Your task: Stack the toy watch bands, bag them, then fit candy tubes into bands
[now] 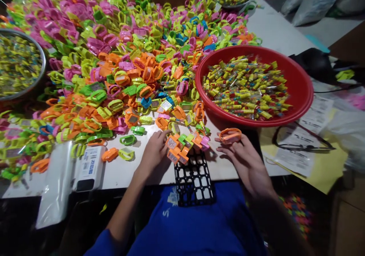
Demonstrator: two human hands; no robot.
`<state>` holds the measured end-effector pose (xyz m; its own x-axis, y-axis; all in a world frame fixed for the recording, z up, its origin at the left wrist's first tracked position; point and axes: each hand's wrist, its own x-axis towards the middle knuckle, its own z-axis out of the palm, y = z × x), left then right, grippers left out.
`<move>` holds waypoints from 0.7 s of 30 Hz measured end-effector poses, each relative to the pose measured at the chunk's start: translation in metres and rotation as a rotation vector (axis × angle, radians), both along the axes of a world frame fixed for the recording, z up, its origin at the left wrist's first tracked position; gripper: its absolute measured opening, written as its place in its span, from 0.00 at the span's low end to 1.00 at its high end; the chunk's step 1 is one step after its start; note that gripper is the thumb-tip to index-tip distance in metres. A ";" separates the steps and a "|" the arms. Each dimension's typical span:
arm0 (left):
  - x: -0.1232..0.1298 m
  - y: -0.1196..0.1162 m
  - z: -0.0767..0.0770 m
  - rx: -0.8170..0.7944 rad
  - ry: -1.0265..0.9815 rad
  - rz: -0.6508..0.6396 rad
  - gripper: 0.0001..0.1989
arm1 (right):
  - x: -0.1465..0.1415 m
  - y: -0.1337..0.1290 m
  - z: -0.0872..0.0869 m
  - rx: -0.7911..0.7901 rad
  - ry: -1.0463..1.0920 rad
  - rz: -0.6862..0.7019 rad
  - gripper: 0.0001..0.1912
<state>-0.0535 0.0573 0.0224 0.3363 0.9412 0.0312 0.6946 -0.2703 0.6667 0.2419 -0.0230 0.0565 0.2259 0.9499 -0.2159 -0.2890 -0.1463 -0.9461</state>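
An orange toy watch [230, 135] with a closed band is held between the thumb and fingers of my right hand [249, 163], just right of the tray. My left hand [154, 151] rests at the table edge, its fingers bent against the orange toy watches [174, 149] at the tray's far end. Those watches partly hide its fingertips, so what they grip is unclear. The black grid tray [190, 189] leans from the table edge towards my blue shirt. Orange, green and pink watches stand in its far rows; the near cells hold none.
A large heap of coloured toy watches [114, 58] covers the table's left and back. A red basin [302, 90] of yellow wrapped pieces stands at right, a metal bowl [43, 60] at far left. Glasses [302, 146] lie on papers. A clear plastic sleeve [54, 187] hangs over the front edge beside a white box [89, 166].
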 end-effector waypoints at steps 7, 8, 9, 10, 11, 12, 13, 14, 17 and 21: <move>-0.007 -0.013 -0.001 0.022 0.081 0.223 0.14 | 0.003 -0.006 -0.012 -0.039 -0.079 0.003 0.19; -0.008 -0.017 -0.002 0.000 0.029 0.246 0.15 | 0.003 -0.008 -0.014 -0.054 -0.098 0.001 0.19; -0.010 -0.021 -0.002 -0.031 -0.043 0.271 0.15 | 0.002 -0.009 -0.015 -0.060 -0.123 -0.011 0.20; -0.011 -0.025 -0.002 -0.064 -0.127 0.296 0.14 | 0.002 -0.009 -0.016 -0.066 -0.152 -0.024 0.21; -0.013 -0.029 -0.002 -0.090 -0.210 0.317 0.13 | 0.001 -0.009 -0.017 -0.073 -0.183 -0.038 0.21; -0.013 -0.032 -0.002 -0.101 -0.281 0.332 0.13 | 0.001 -0.008 -0.019 -0.082 -0.216 -0.050 0.21; -0.014 -0.036 -0.002 -0.093 -0.332 0.342 0.13 | 0.001 -0.007 -0.020 -0.089 -0.251 -0.067 0.22; -0.014 -0.039 -0.001 -0.073 -0.366 0.347 0.13 | 0.001 -0.005 -0.021 -0.086 -0.289 -0.094 0.22; -0.013 -0.047 0.004 -0.037 -0.450 0.372 0.14 | 0.001 -0.002 -0.026 -0.003 -0.457 -0.194 0.25; -0.005 -0.049 0.013 -0.020 -0.656 0.444 0.14 | -0.008 -0.001 -0.030 0.130 -0.824 -0.150 0.36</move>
